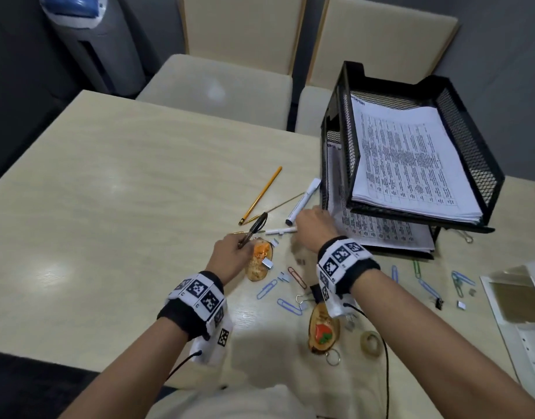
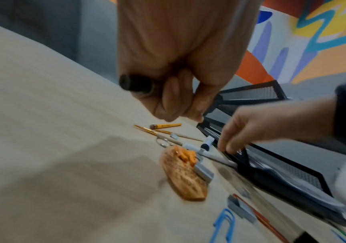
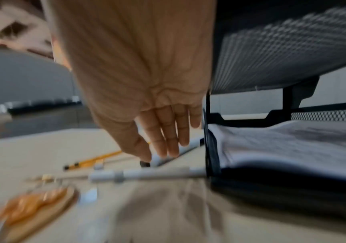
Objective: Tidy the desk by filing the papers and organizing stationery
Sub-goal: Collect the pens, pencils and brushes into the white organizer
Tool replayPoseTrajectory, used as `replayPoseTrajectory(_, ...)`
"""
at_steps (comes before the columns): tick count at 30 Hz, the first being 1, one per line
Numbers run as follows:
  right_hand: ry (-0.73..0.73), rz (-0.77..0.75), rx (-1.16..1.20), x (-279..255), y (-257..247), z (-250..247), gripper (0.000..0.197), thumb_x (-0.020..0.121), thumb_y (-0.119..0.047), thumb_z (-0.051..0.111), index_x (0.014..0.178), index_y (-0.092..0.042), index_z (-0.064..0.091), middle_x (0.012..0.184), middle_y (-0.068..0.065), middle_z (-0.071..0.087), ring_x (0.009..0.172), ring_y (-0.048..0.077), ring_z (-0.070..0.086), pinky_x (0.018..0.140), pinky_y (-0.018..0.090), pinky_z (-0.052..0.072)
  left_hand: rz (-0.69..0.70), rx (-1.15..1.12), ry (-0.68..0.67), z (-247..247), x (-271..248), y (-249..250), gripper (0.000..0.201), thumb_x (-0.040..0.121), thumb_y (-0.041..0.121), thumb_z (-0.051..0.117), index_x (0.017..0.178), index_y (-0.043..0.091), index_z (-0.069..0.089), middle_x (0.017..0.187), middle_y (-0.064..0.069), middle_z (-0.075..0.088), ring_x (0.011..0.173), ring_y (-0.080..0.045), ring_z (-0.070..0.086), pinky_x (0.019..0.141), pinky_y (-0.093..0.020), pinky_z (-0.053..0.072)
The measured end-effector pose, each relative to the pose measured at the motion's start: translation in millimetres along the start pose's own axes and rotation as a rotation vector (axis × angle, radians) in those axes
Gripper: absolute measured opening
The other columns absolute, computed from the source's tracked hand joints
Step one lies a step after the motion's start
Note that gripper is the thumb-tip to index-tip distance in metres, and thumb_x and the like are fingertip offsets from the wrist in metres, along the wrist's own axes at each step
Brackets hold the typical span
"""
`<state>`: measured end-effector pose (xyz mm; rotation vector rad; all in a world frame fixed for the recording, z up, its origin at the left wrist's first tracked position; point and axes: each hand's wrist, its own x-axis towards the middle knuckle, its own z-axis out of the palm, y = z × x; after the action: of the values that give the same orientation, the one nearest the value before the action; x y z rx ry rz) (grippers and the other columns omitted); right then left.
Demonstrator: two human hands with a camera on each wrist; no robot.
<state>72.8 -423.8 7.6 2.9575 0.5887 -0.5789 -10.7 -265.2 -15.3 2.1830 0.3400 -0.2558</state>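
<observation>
My left hand (image 1: 240, 246) grips a dark pen (image 1: 254, 229) just above an orange keychain (image 1: 258, 261); the pen's butt end (image 2: 134, 83) sticks out of the curled fingers (image 2: 168, 102). My right hand (image 1: 305, 214) reaches with straight fingers (image 3: 168, 139) onto the near, black-tipped end of a white marker (image 1: 304, 201) beside the black mesh tray (image 1: 466, 131). It holds nothing. A white pen (image 1: 280, 230), a yellow pencil (image 1: 261, 195) and a thin stick (image 1: 286, 202) lie close by. Printed papers (image 1: 411, 164) fill the upper tier, and more sheets (image 1: 381, 231) lie in the lower one.
Coloured paper clips (image 1: 266, 288), small binder clips, a second keychain (image 1: 323, 332) and a tape roll (image 1: 370, 343) are scattered along the near desk. Plastic sleeves (image 1: 517, 297) lie at the right edge. Two chairs (image 1: 218, 83) stand behind the desk.
</observation>
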Motion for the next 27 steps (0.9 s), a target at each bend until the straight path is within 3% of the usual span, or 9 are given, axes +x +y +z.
replayPoseTrajectory(6, 0.064, -0.071, -0.043, 2.0, 0.1, 38.1, 0.027, 0.094, -0.014, 0.043, 0.119, -0.008, 0.052, 0.124, 0.011, 0.055, 0.117, 0.028, 0.046, 0.099, 0.039, 0.034, -0.107, -0.157, 0.060, -7.0, 4.5, -22.8, 0.031, 0.092, 0.026, 0.050, 0.064, 0.019, 0.060, 0.040, 0.006, 0.051, 0.035, 0.001, 0.048, 0.055, -0.021, 0.037)
replayPoseTrajectory(8, 0.094, -0.110, 0.050, -4.4, 2.7, 38.3, 0.023, 0.092, -0.011, 0.045, 0.113, -0.008, 0.055, 0.116, 0.010, 0.058, 0.112, 0.028, 0.048, 0.097, 0.038, 0.034, -0.139, -0.229, 0.064, -5.7, 6.8, -22.7, 0.027, 0.092, 0.027, 0.051, 0.071, 0.017, 0.065, 0.041, 0.005, 0.054, 0.031, 0.002, 0.046, 0.050, -0.020, 0.035)
replayPoseTrajectory(11, 0.226, -0.116, 0.440, -14.4, 2.6, 33.5, 0.017, 0.092, -0.010, 0.048, 0.100, -0.005, 0.062, 0.091, 0.010, 0.063, 0.089, 0.026, 0.056, 0.083, 0.038, 0.047, -0.093, -0.322, 0.030, -2.6, 10.1, -11.6, 0.025, 0.092, 0.032, 0.053, 0.093, 0.013, 0.069, 0.065, 0.001, 0.060, 0.037, 0.003, 0.048, 0.046, -0.014, 0.036)
replayPoseTrajectory(14, 0.233, -0.108, 0.760, -21.5, -10.7, 21.7, 0.018, 0.093, -0.016, 0.052, 0.097, -0.004, 0.065, 0.079, 0.014, 0.064, 0.074, 0.027, 0.059, 0.070, 0.037, 0.050, -0.044, -0.505, 0.014, 0.3, 17.8, 8.7, 0.018, 0.091, 0.027, 0.055, 0.106, 0.019, 0.063, 0.069, 0.006, 0.052, 0.056, -0.005, 0.048, 0.044, -0.006, 0.036)
replayPoseTrajectory(17, 0.182, -0.152, 0.873, -20.3, -23.5, 12.0, 0.019, 0.092, -0.017, 0.053, 0.094, -0.001, 0.065, 0.076, 0.021, 0.065, 0.070, 0.031, 0.058, 0.065, 0.035, 0.048, -0.042, -0.612, 0.047, -2.2, 29.8, 24.1, 0.016, 0.093, 0.021, 0.051, 0.099, 0.012, 0.063, 0.063, 0.004, 0.045, 0.057, -0.009, 0.041, 0.044, -0.012, 0.035)
replayPoseTrajectory(21, 0.083, -0.175, 0.963, -10.4, -26.8, -2.9, 0.019, 0.093, -0.017, 0.051, 0.096, -0.006, 0.067, 0.074, 0.006, 0.063, 0.065, 0.012, 0.055, 0.062, 0.020, 0.046, 0.025, -0.631, 0.087, -15.5, 40.0, 33.9, 0.019, 0.097, 0.018, 0.044, 0.092, 0.010, 0.060, 0.065, 0.003, 0.044, 0.056, -0.005, 0.043, 0.043, -0.009, 0.034)
replayPoseTrajectory(23, 0.122, -0.088, 1.016, 5.1, -20.6, -5.6, 0.023, 0.094, -0.020, 0.050, 0.098, -0.008, 0.068, 0.074, -0.001, 0.063, 0.067, 0.009, 0.058, 0.065, 0.015, 0.049, 0.016, -0.613, 0.159, -24.0, 45.4, 35.5, 0.023, 0.099, 0.018, 0.038, 0.083, 0.013, 0.055, 0.070, 0.005, 0.047, 0.062, -0.003, 0.046, 0.053, -0.016, 0.038)
replayPoseTrajectory(26, 0.216, 0.213, 0.899, 36.3, -9.4, -3.1, 0.023, 0.095, -0.020, 0.044, 0.100, -0.006, 0.061, 0.101, 0.015, 0.064, 0.093, 0.029, 0.060, 0.084, 0.037, 0.049, -0.082, -0.763, 0.215, -32.8, 52.7, 34.2, 0.029, 0.101, 0.020, 0.027, 0.076, 0.017, 0.042, 0.072, 0.001, 0.050, 0.066, -0.010, 0.051, 0.059, -0.021, 0.043)
replayPoseTrajectory(27, 0.188, 0.282, 0.820, 43.5, -8.3, -2.6, 0.023, 0.094, -0.017, 0.042, 0.106, -0.005, 0.057, 0.111, 0.019, 0.060, 0.101, 0.033, 0.056, 0.086, 0.037, 0.047, -0.115, -0.847, 0.209, -34.2, 53.2, 33.9, 0.029, 0.102, 0.022, 0.025, 0.076, 0.018, 0.039, 0.069, -0.001, 0.050, 0.061, -0.013, 0.052, 0.055, -0.021, 0.045)
